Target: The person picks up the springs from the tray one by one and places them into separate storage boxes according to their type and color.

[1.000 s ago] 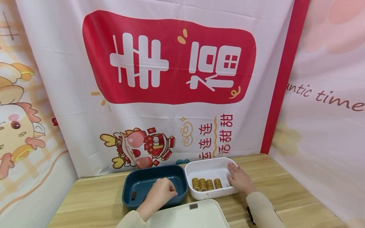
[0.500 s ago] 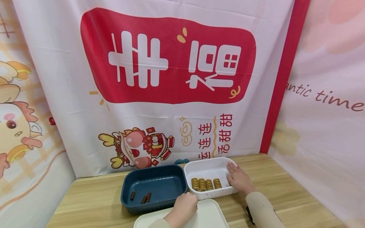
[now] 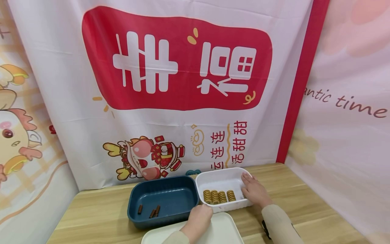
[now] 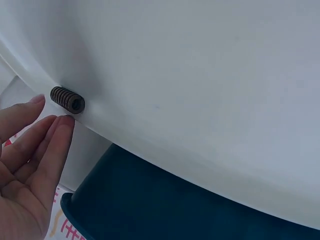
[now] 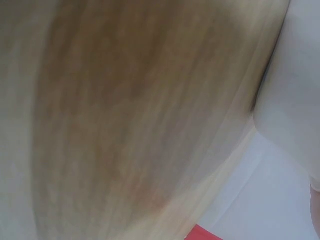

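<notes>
My left hand (image 3: 199,218) reaches over the far edge of a cream tray (image 3: 225,230). In the left wrist view a dark coiled spring (image 4: 67,100) lies on that tray's rim, with my fingertips (image 4: 66,121) close against it and the thumb apart on the other side. The hand hides this spring in the head view. My right hand (image 3: 256,191) rests on the right rim of a white bin (image 3: 222,178), fingers extended over its inner side. Inside stand several short rows of yellow-brown coiled springs (image 3: 214,197). Little of the right hand shows in its wrist view.
A dark blue bin (image 3: 131,200) adjoins the white one on the left, with several small brown springs (image 3: 155,210) on its floor. Both stand on a wooden table (image 3: 304,206). A printed cloth (image 3: 189,117) hangs directly behind them.
My left hand has gone from above the blue bin rightward to the tray's far edge, covering the spring there. The right hand has stayed on the white bin.
</notes>
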### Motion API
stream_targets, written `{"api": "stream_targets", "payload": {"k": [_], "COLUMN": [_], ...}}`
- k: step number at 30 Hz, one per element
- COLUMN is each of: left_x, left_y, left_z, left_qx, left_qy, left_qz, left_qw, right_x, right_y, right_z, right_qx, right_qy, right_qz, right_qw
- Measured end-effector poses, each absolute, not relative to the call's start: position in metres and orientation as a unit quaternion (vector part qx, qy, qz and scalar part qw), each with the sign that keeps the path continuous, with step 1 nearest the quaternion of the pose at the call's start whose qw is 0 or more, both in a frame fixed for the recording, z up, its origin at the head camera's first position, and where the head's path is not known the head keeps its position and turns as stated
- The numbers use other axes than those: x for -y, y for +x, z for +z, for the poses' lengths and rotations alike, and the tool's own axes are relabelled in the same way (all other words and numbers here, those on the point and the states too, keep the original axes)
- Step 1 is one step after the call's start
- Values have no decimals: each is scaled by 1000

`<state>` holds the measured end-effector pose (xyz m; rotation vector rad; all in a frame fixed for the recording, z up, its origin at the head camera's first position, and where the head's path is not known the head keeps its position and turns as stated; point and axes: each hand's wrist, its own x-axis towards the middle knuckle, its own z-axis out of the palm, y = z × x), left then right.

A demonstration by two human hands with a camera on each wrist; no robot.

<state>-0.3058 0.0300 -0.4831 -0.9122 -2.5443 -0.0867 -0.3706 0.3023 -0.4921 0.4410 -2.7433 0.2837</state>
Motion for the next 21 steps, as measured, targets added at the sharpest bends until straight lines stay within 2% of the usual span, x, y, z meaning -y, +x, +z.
{"api": "stream_targets", "payload": {"k": [12, 21], "left_x": [-30, -32], "left_y": [-307, -301], "left_z": [-487, -487], "left_qx": [917, 910], "left_qy": [-319, -325], "left_qz": [-17, 56], "left_qw": [240, 252], "right_x": [-301, -301], "right_y": [-367, -368], "right_z": [-490, -491], "right_qx": [970, 965], "right_qy": [150, 157], "right_qz": [102, 100], "right_qw": [164, 184]}}
